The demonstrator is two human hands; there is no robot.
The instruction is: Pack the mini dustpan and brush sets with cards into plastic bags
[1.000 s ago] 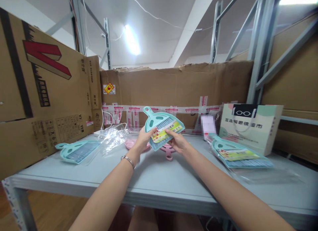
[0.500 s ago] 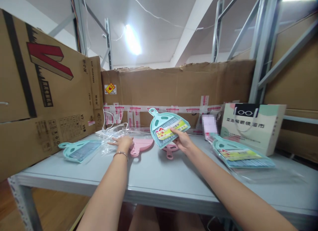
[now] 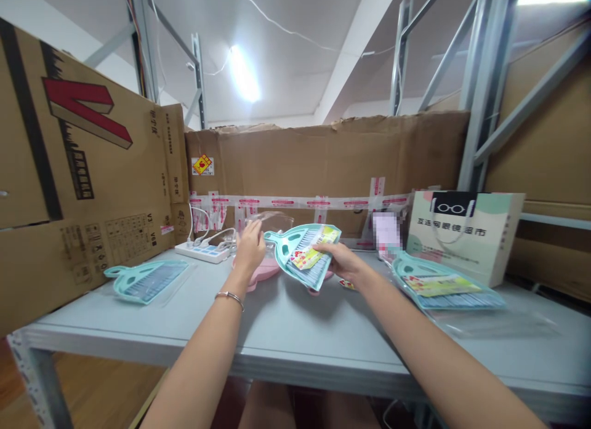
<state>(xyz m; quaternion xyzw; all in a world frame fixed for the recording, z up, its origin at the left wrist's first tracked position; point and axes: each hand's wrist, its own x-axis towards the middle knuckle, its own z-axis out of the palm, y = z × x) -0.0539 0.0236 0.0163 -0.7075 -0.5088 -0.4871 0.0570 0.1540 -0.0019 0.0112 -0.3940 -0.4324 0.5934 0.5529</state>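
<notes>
My right hand (image 3: 344,261) grips a teal dustpan (image 3: 286,244) by its wide edge, above the table. A brush with blue bristles lies inside it, and a printed yellow-green card (image 3: 308,256) sits over the bristles. At the dustpan's handle, my left hand (image 3: 250,247) pinches a clear plastic bag (image 3: 277,218), whose film spreads behind the handle. Under the held dustpan lies a pink dustpan (image 3: 262,274); another pink piece (image 3: 314,291) is mostly hidden. A small printed card (image 3: 346,284) lies by my right hand.
Another teal dustpan set (image 3: 152,281) lies at the left, and teal sets (image 3: 443,287) with cards lie at the right on plastic film. Behind stand a power strip (image 3: 202,252), a paper bag (image 3: 462,238) and a large carton (image 3: 300,158). A tall box (image 3: 101,170) borders the left.
My left hand has moved right and up from the power strip with the clear plastic bag, uncovering the strip. My right hand has lowered and tilted the teal dustpan, bringing its handle to my left hand.
</notes>
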